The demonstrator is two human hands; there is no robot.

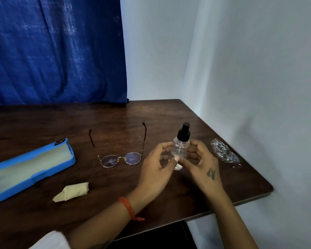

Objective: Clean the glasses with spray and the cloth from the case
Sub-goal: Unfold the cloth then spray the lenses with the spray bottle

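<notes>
- Left hand: bare, no rings showing, and an orange-red thread band round the wrist, its loose end sticking out past the knot.
- Right hand: bare too, with a small dark tattoo on the back near the wrist.
- White ribbed sleeve peeks in at the bottom left corner.

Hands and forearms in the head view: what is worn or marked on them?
The left hand has an orange thread band tied round its wrist, loose end hanging, and a white sleeve shows at the frame's lower edge. The right hand bears a small dark tattoo on its back; its forearm is bare, with no sleeve in view.
</notes>
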